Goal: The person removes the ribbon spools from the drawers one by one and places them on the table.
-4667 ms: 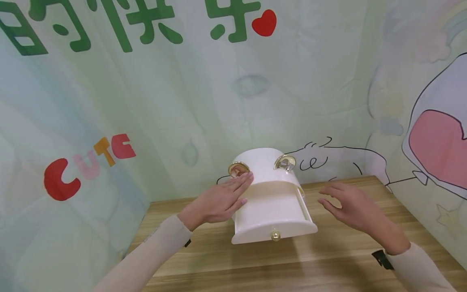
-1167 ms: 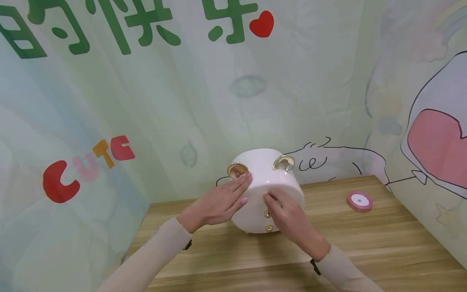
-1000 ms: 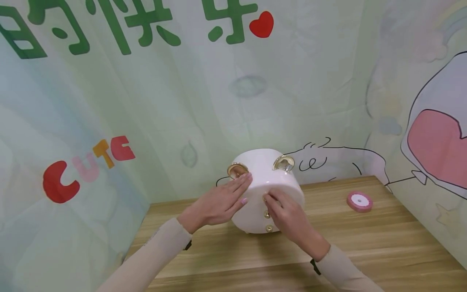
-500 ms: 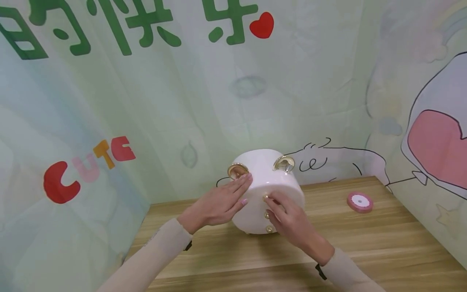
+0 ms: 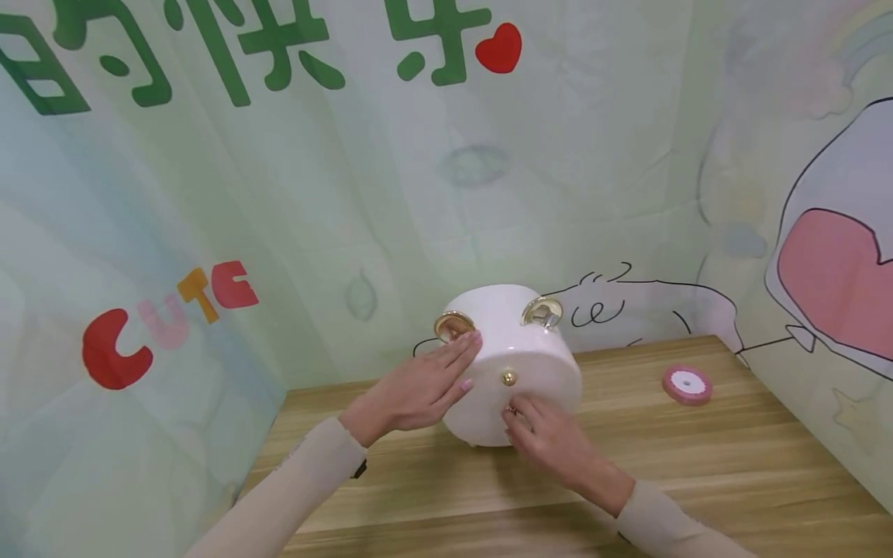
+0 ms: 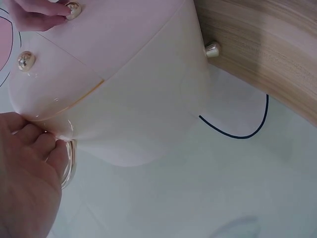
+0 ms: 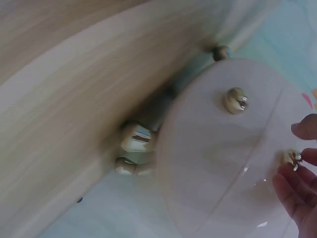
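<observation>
A white rounded drawer box (image 5: 488,395) with gold ring-shaped ears stands on short gold feet, its drawers pushed in. My left hand (image 5: 422,384) rests with straight fingers on its upper left side, beside the left ear (image 5: 455,324). The upper gold knob (image 5: 509,377) is uncovered. At the middle knob (image 7: 291,159), the fingers of my right hand (image 5: 558,446) curl round it, and the thumb lies a little off its side in the right wrist view. The bottom knob (image 7: 235,100) shows there too, while my right hand covers it in the head view.
A pink ribbon spool (image 5: 687,385) with a white centre lies flat on the wooden table (image 5: 698,480), right of the box. Close behind the box hangs a printed cloth backdrop (image 5: 391,194), which also encloses both sides.
The top drawer, pulled out earlier, is now in. My right hand went from the right side to the upper knob, then down to the middle one. The ribbon spool has come into sight.
</observation>
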### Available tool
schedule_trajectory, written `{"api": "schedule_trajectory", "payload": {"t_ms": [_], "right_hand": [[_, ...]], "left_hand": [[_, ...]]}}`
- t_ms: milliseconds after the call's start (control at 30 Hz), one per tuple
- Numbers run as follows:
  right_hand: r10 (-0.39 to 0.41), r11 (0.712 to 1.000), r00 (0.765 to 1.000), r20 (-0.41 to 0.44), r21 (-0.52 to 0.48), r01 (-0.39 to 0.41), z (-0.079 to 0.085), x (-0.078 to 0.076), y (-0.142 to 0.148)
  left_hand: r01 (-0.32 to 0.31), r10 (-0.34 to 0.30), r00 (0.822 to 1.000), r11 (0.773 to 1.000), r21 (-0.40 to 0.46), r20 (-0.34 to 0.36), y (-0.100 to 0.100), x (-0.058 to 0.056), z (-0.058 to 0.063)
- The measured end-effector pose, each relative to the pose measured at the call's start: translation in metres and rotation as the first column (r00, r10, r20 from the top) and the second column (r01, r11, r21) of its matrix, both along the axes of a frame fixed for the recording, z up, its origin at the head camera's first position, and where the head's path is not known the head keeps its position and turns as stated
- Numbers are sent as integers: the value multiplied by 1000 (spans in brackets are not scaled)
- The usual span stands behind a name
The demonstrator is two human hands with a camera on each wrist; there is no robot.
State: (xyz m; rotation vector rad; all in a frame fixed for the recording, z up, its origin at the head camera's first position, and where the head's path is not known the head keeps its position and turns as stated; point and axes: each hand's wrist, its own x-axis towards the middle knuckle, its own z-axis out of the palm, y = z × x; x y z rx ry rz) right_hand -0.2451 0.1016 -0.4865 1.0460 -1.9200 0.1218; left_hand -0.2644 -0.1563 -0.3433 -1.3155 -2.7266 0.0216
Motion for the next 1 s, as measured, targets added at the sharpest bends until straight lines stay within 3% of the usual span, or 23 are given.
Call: {"api": "schedule_trajectory", "payload": {"t_ms": [267,600,1000], "right_hand": [[-56,997,997,-52,45,58,-3,-5,-3],[-2,1000,994,-114,-1,2,-2,-11,-6],[47,999,995,-91,-19,-49,1,6,-4]], "left_hand": [[2,-2,1000,1000,7,-14,-1,0,-2],[6,-6,1000,1000,6,-6,-1,-1,-4],[-3,3,1000,1000,1,4,-1,-1,-2]]}}
